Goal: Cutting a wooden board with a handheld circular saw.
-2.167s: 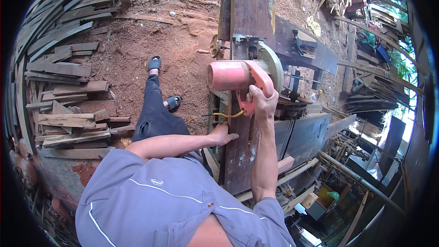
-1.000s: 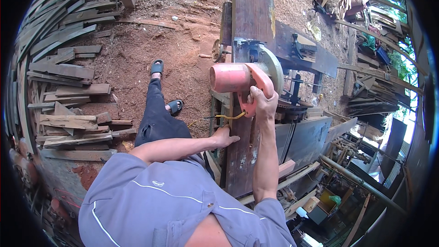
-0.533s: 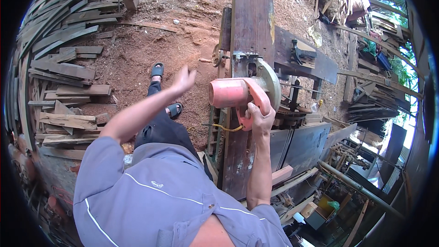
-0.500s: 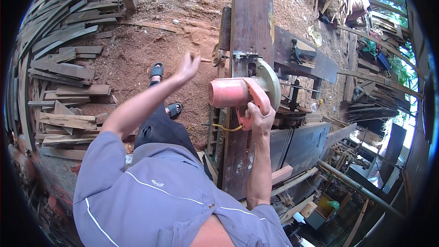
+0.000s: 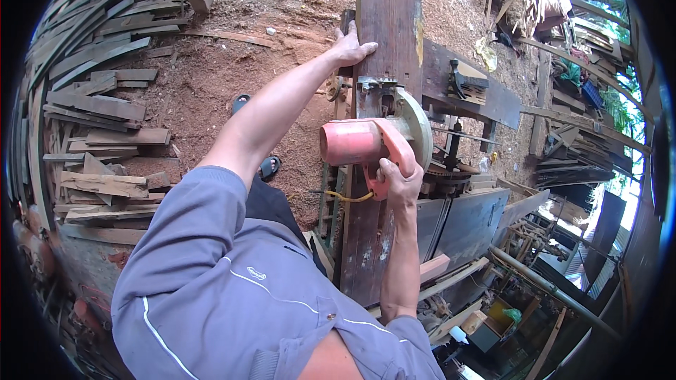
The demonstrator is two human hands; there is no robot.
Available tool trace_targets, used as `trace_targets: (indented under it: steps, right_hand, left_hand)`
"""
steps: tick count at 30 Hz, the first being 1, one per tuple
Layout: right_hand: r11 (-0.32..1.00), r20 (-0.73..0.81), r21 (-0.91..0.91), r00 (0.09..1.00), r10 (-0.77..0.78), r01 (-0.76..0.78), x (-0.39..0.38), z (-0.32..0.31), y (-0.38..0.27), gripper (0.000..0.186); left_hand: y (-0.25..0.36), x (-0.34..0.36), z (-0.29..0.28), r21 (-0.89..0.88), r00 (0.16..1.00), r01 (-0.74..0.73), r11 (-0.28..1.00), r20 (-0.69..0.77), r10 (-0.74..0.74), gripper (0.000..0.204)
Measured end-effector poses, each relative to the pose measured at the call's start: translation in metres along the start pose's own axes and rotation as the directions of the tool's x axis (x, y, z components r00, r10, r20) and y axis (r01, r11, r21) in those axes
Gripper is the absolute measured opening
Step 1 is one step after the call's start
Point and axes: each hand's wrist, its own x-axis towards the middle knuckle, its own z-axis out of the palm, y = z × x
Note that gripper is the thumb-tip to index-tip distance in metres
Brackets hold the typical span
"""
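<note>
Right hand on the saw handle, left hand at the edge of the board

The right hand (image 5: 399, 181) is closed around the rear handle of a pinkish-red circular saw (image 5: 352, 142). The saw stands on a long dark board (image 5: 389, 21), directly in front of this hand. The handle allows one hand alone to steady the tool, I think, and it keeps the fingers behind the round pale guard (image 5: 420, 127); the blade itself I cannot see.

The left hand (image 5: 351, 49) is stretched far forward, beyond the saw, and touches the left edge of the same board. Its thumb lies on the top face and its fingers are spread along the side. Probably it steadies the board there, apart from the saw, but whether it grips or only rests, I cannot tell.

A yellow cable (image 5: 348, 197) comes out below the handle and goes to the left of the right hand, so it lies away from the guard. A small handwheel (image 5: 332, 88) is just nearer to the person than the left hand. To the right of the right forearm there is a wide grey panel (image 5: 470, 222), and far left of both hands, rough boards (image 5: 105, 141) are piled, perhaps to leave standing room between
</note>
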Motion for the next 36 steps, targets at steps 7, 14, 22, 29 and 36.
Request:
trace_targets:
  steps: [7, 14, 22, 29, 36]
  right_hand:
    - [1.0, -0.03, 0.019, 0.999, 0.011, -0.011, -0.001, 0.003, -0.002, 0.017]
    - [1.0, 0.002, -0.008, 1.0, 0.011, -0.011, 0.002, 0.005, -0.005, 0.017]
    - [1.0, -0.027, -0.002, 1.0, 0.001, -0.001, -0.001, 0.006, -0.008, 0.027]
    - [1.0, -0.01, -0.017, 1.0, 0.014, -0.014, 0.001, 0.004, -0.003, 0.022]
    - [1.0, -0.005, 0.008, 1.0, 0.018, -0.018, 0.002, 0.004, -0.002, 0.026]
  left_hand:
    - [0.005, -0.001, -0.002, -0.036, 0.998, 0.003, 0.999, -0.055, -0.005, 0.105]
    - [-0.01, 0.009, -0.001, -0.038, 0.988, 0.015, 0.999, -0.155, -0.021, 0.076]
    - [-0.005, 0.014, -0.01, -0.105, 0.998, 0.051, 0.993, 0.036, -0.048, 0.077]
    - [-0.002, 0.011, -0.01, -0.126, 0.998, 0.048, 0.991, 0.042, -0.043, 0.073]
    - [-0.002, 0.012, -0.009, -0.122, 0.998, 0.059, 0.991, -0.006, -0.06, 0.072]
